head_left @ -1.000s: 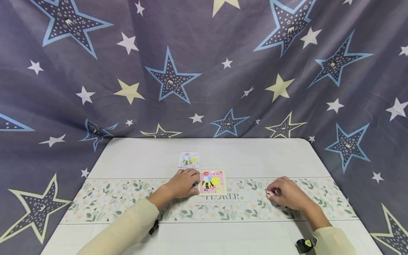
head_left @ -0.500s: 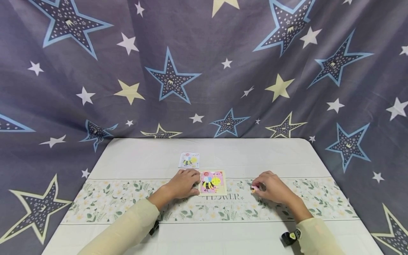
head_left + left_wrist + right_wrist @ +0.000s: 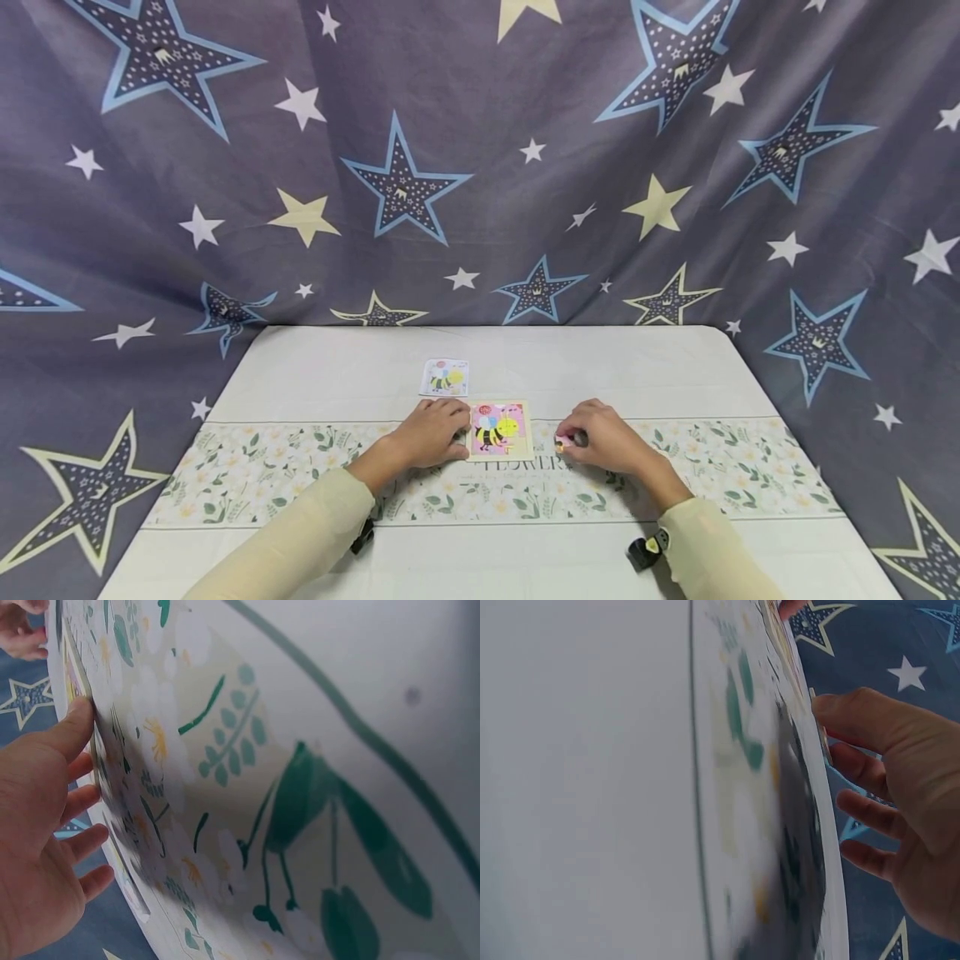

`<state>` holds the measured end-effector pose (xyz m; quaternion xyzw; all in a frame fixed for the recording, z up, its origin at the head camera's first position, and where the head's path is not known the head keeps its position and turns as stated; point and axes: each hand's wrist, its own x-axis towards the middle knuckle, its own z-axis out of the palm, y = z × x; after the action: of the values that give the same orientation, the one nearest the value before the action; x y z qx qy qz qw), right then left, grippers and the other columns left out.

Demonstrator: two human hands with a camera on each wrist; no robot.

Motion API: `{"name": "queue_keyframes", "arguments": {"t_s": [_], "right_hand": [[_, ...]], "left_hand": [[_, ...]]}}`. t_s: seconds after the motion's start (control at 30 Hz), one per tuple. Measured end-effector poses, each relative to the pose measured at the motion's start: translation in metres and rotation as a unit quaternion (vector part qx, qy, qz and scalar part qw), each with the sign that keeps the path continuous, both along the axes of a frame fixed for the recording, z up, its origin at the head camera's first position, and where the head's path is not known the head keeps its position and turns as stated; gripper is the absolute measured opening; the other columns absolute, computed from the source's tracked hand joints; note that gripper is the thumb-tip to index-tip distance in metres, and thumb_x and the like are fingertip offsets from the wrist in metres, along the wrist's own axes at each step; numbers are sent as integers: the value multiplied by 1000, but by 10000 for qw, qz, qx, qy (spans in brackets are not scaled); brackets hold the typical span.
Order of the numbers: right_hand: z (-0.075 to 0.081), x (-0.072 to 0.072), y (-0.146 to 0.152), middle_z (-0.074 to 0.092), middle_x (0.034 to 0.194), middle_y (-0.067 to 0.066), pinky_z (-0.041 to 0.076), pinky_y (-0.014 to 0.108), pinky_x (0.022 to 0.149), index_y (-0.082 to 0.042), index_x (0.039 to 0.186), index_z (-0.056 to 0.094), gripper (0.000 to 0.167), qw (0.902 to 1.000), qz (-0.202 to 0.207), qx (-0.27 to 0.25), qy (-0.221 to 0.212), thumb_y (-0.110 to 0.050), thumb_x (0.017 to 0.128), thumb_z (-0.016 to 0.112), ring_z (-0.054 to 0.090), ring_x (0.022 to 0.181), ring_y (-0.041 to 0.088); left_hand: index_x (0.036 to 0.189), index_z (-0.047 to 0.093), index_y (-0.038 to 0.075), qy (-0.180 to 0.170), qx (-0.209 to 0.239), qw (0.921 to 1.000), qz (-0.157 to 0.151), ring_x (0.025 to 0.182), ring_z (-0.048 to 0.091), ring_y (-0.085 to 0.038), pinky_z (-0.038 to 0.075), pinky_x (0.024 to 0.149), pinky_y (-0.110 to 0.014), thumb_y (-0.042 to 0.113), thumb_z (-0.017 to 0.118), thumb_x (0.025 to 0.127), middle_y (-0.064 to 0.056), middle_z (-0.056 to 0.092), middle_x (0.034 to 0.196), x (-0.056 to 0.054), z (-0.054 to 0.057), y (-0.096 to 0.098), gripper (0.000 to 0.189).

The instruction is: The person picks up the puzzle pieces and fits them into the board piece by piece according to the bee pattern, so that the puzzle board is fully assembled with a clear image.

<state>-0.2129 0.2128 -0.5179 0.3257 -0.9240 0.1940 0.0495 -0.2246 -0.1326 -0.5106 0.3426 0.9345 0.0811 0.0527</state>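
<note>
A square wooden puzzle board [image 3: 529,435] with a bee picture on pink lies flat near the table's middle. My left hand [image 3: 429,433] rests at its left edge, thumb and fingertips touching the rim. In the left wrist view the thumb [image 3: 77,724] lies against the board's edge and the other fingers are loosely bent. Just right of the board, my right hand [image 3: 603,437] pinches a small pink puzzle piece [image 3: 562,443] between thumb and fingers. The right wrist view shows that piece edge-on [image 3: 821,731], so its printed face is hidden there.
Behind the board, slightly left, lies a bee picture card [image 3: 445,377]. A floral band [image 3: 300,475] with lettering crosses the white tabletop [image 3: 480,558]. A star-patterned curtain [image 3: 480,167] hangs behind the table and along its sides.
My right hand has moved left across the table with the puzzle piece, from far right to just beside the board. The left hand and the board have stayed in place.
</note>
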Motion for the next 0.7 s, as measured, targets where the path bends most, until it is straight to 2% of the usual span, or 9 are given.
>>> {"name": "queue_keyframes", "arguments": {"t_s": [0.3, 0.47, 0.7], "right_hand": [[-4, -9, -29, 72, 92, -12, 51, 42, 95, -22, 99, 79, 16, 9995, 293, 41, -63, -29, 85, 82, 63, 99, 13], [-2, -10, -42, 72, 94, -9, 51, 43, 95, -21, 101, 80, 17, 9985, 544, 94, -21, -27, 86, 80, 64, 102, 17], [2, -12, -60, 72, 98, -7, 50, 43, 99, -20, 103, 79, 20, 9979, 562, 331, -62, -29, 85, 81, 63, 107, 19]], "left_hand": [[115, 65, 18, 1, 3, 10000, 22, 139, 49, -30, 41, 109, -55, 45, 71, 94, -7, 56, 146, 1, 1, 0, 34], [118, 66, 18, 2, 1, 10000, 18, 139, 49, -30, 41, 109, -55, 45, 71, 94, -7, 56, 146, 1, 1, 1, 37], [108, 64, 20, 11, -31, 10000, 16, 139, 50, -31, 41, 108, -56, 45, 72, 93, -7, 56, 145, 0, 1, 1, 30]]}}
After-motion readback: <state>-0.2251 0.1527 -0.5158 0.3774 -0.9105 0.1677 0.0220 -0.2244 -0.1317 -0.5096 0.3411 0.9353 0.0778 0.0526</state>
